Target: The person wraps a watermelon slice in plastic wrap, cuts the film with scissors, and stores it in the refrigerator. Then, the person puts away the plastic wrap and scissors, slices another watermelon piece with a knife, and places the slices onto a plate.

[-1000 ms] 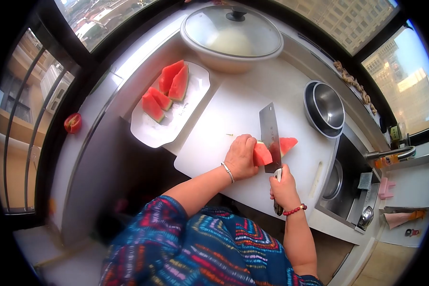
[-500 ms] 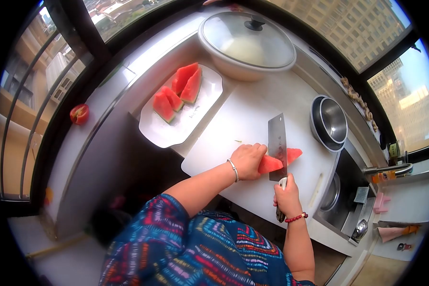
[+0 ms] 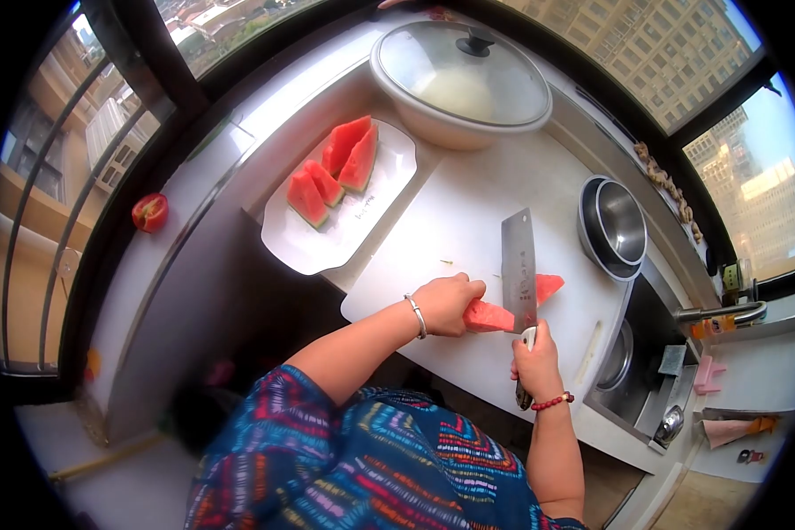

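Observation:
My right hand [image 3: 536,360] is wrapped round the handle of a cleaver [image 3: 519,269], whose broad blade stands over the white cutting board [image 3: 415,269]. To the left of the blade, my left hand [image 3: 449,305] grips a watermelon piece [image 3: 488,316] by its left end. Another bit of red watermelon [image 3: 548,286] shows on the blade's right side. Several cut watermelon wedges [image 3: 307,196] lie on a white platter [image 3: 283,247] beyond the board's left side.
A large lidded bowl [image 3: 459,132] stands at the back. Nested metal bowls [image 3: 621,221] sit at the board's right edge, near the sink [image 3: 632,389] and faucet [image 3: 724,312]. A red cut fruit [image 3: 150,213] rests on the left ledge.
My left hand has drawn the watermelon piece leftward, away from the other bit beyond the blade. The cleaver stays nearly in place in my right hand.

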